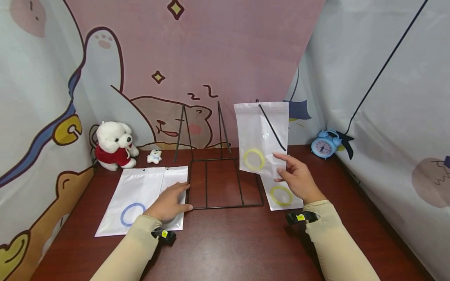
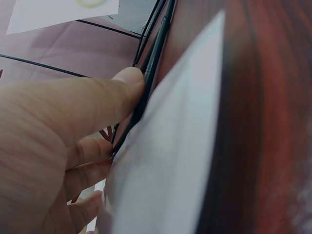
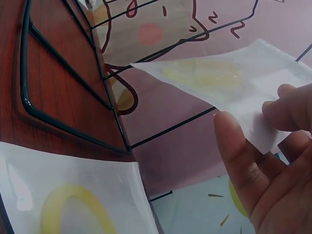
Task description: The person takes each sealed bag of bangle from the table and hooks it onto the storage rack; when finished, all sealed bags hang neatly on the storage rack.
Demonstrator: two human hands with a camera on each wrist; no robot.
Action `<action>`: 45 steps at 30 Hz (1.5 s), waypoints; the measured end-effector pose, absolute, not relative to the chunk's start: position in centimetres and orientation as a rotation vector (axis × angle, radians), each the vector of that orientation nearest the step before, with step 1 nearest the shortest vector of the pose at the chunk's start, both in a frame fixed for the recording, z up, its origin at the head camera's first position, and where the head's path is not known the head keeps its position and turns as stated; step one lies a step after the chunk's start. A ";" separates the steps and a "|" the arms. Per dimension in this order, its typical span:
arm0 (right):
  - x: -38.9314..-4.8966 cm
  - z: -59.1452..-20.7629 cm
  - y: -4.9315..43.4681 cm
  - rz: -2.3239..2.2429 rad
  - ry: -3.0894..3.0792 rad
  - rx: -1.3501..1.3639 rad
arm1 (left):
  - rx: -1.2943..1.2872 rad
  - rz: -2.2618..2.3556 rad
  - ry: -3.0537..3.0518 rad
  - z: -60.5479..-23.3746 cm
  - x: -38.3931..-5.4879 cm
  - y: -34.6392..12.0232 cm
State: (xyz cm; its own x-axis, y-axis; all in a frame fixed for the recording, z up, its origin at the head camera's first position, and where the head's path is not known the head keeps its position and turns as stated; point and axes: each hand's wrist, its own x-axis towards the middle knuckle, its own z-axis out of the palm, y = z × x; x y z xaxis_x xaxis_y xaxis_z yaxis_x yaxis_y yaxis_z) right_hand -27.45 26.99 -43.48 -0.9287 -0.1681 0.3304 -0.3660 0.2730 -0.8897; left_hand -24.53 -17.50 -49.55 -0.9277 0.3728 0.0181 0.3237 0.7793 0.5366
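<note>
A white zip bag (image 1: 261, 128) showing a yellow ring hangs from the right-hand prong of a black wire rack (image 1: 225, 207). My right hand (image 1: 297, 177) pinches its lower right corner, which tilts out in the right wrist view. Another white bag (image 1: 295, 205) with a yellow ring lies flat on the table below that hand. My left hand (image 1: 168, 203) presses its thumb and fingertips onto the rack's front left corner. Beneath it lie white bags (image 1: 140, 183), one showing a blue ring; the hand partly covers them.
Two more prongs (image 1: 224, 128) rise at the rack's back. A white plush dog (image 1: 114, 146) in red and a tiny white bear figure (image 1: 154, 157) stand at the back left. A blue alarm clock (image 1: 323, 147) stands back right, near the side curtain (image 1: 386, 97).
</note>
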 end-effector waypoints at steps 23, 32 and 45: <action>-28.0 -44.0 27.4 1.594 -2.359 0.536 | 0.551 0.839 2.869 -49.2 -24.3 -17.3; -28.3 -44.1 28.0 1.464 -2.474 0.409 | 0.547 0.838 2.868 -49.3 -24.4 -17.4; -29.4 -45.5 32.0 1.305 -2.668 -0.308 | 0.565 0.832 2.878 -49.4 -24.5 -17.4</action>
State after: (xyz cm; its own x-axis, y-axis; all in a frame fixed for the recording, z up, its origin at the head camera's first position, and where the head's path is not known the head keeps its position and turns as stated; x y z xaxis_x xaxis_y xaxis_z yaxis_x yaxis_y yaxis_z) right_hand -29.41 32.04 -45.47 -0.9667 0.2513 0.0488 0.1157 0.5989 -0.7924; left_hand -24.47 -17.41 -49.44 -0.9271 0.3747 0.0132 0.3238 0.7826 0.5317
